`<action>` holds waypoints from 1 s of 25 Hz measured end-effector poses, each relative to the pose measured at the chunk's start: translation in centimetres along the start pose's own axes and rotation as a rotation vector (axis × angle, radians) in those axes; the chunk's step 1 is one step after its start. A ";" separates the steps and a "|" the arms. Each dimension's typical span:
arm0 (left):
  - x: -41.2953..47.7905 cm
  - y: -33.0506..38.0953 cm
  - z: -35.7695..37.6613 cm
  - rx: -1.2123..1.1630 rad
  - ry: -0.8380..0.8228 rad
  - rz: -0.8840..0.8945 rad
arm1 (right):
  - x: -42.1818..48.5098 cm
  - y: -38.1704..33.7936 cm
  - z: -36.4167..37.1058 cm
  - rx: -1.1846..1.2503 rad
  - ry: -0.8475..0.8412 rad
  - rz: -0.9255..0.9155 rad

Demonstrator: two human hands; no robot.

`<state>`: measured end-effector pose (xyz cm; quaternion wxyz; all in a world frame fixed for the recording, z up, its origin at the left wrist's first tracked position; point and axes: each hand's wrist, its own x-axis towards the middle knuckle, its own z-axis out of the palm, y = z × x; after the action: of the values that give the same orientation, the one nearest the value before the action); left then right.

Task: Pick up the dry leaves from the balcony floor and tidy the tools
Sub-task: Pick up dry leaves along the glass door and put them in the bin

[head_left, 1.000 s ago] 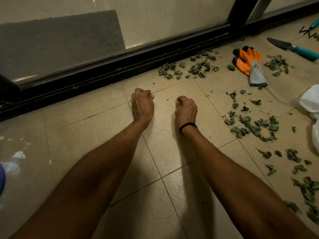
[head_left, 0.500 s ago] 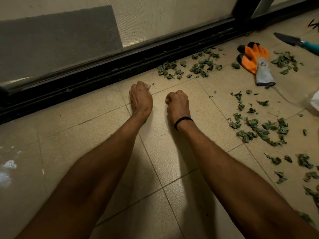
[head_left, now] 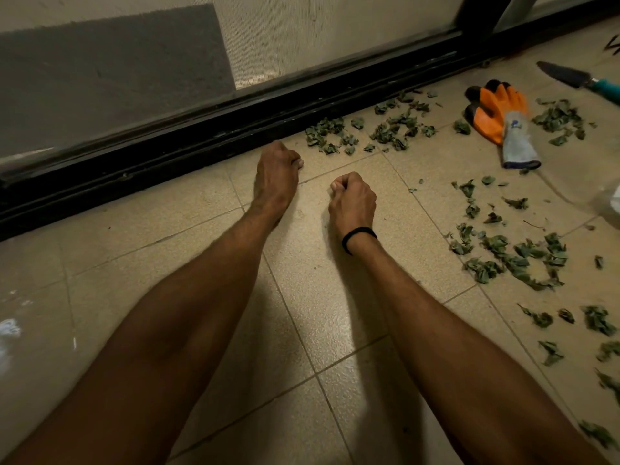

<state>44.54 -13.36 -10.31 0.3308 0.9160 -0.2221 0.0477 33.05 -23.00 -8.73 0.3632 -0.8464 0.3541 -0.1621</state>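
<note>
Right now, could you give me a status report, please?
Left hand, right hand fisted on tiles. Dry leaves scattered right, unpicked. Glove, trowel lie nearby.

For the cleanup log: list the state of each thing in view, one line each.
Left hand: curled in a fist on the floor, nothing visible in it.
Right hand: curled in a fist on the floor, nothing visible in it.
Leaves: scattered in patches, not gathered.
Gloves: lying stacked, unworn.
Trowel: lying flat, untouched, handle cut off by the frame.
</note>
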 end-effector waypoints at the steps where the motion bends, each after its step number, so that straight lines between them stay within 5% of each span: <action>1: 0.2 0.0 0.1 -0.012 -0.003 -0.039 | 0.0 0.0 0.0 0.018 0.007 0.005; 5: 1.1 -0.9 -1.2 -0.426 0.104 -0.463 | 0.1 0.1 -0.2 0.085 -0.020 0.009; 8: -0.2 -1.9 -3.2 -0.651 0.171 -0.550 | 0.3 0.1 -0.6 0.078 -0.050 -0.012; 11: -1.9 -2.3 -4.6 -0.543 0.075 -0.466 | 0.1 -0.4 -0.3 0.103 -0.074 -0.040; 18: -3.9 -1.4 -4.7 -0.027 -0.139 0.090 | -0.4 -1.7 0.9 0.117 -0.075 -0.061; 25: -4.9 -1.5 -3.0 0.125 -0.031 0.144 | -0.2 -0.9 0.0 0.190 0.006 0.047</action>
<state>40.96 -8.61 -10.06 0.2653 0.9171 -0.2889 0.0709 33.37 -22.38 -8.07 0.4446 -0.7990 0.3579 -0.1891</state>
